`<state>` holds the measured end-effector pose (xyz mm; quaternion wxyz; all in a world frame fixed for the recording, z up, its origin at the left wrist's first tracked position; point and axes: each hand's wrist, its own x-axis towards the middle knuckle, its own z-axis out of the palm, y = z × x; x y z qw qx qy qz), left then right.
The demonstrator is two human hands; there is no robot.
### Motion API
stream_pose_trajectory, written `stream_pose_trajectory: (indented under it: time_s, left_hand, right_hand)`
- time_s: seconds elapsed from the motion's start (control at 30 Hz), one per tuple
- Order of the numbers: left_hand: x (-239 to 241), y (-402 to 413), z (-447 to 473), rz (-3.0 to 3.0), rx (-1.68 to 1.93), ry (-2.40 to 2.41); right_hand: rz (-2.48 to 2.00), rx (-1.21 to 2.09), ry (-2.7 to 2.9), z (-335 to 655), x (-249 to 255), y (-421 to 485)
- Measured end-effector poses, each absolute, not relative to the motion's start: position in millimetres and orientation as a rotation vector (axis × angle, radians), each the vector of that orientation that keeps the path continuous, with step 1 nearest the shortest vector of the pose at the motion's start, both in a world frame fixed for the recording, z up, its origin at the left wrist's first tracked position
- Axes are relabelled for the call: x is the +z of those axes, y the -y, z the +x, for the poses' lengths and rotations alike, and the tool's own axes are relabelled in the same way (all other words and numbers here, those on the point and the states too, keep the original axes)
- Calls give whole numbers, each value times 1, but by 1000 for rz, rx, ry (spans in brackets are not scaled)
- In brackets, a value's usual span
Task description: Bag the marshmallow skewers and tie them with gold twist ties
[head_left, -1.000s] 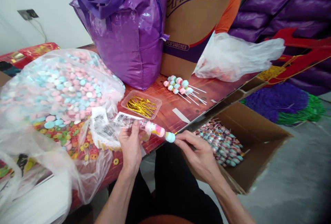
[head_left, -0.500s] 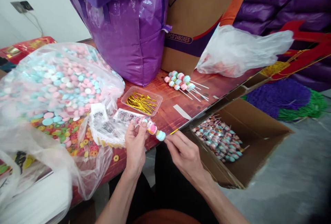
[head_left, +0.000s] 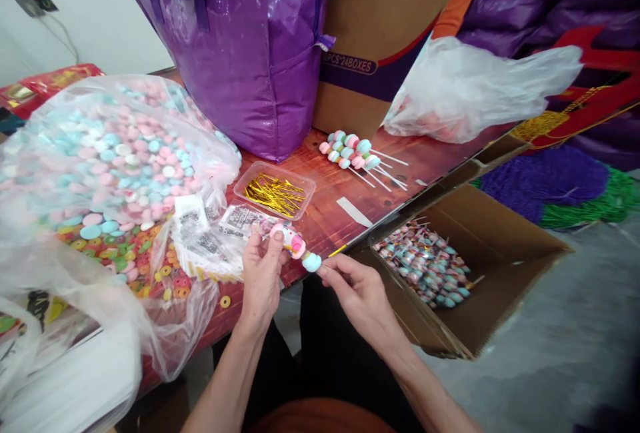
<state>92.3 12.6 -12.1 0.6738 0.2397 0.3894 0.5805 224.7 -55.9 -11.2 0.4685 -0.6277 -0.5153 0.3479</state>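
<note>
My left hand (head_left: 263, 280) pinches a candy skewer (head_left: 311, 262), a white stick threaded with pink, blue and other sweets; a clear printed wrapper seems to cover its upper part. My right hand (head_left: 357, 293) closes its fingertips round the stick end below the last blue sweet. A gold twist tie (head_left: 337, 250) sticks up from the right fingers. Just beyond the left hand lie printed clear wrappers (head_left: 205, 240) and a plastic tray (head_left: 313, 188) of gold twist ties. Several unwrapped candy skewers (head_left: 350, 150) rest farther back on the table.
Large clear bags of marshmallow-like sweets (head_left: 125, 153) and gummy rings (head_left: 135, 253) cover the left. A purple bag (head_left: 240, 66) and a printed carton (head_left: 350, 96) stand behind. Below the table's right edge, an open cardboard box (head_left: 515, 266) holds many wrapped skewers.
Both hands keep their hold on the skewer and have barely moved. The left fingers have shifted slightly on the wrapped end. The view has tilted a little.
</note>
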Motion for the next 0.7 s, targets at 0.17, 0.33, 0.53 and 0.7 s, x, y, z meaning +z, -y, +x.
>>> stream_pose_trajectory:
  time_s: [0.17, 0.33, 0.53, 0.7]
  left_hand:
    - [-11, -17, 89, 483, 1301, -842]
    - [-11, -14, 92, 500, 1273, -823]
    - [-16, -11, 94, 473, 1312, -798]
    - [-16, -14, 93, 420, 1295, -752]
  right_hand:
    - [-1483, 588, 1486, 222, -8, 59]
    - [-1498, 426, 1619, 222, -11, 61]
    - [-1498, 440, 1680, 216, -16, 62]
    - [-1433, 820, 1446, 221, -8, 61]
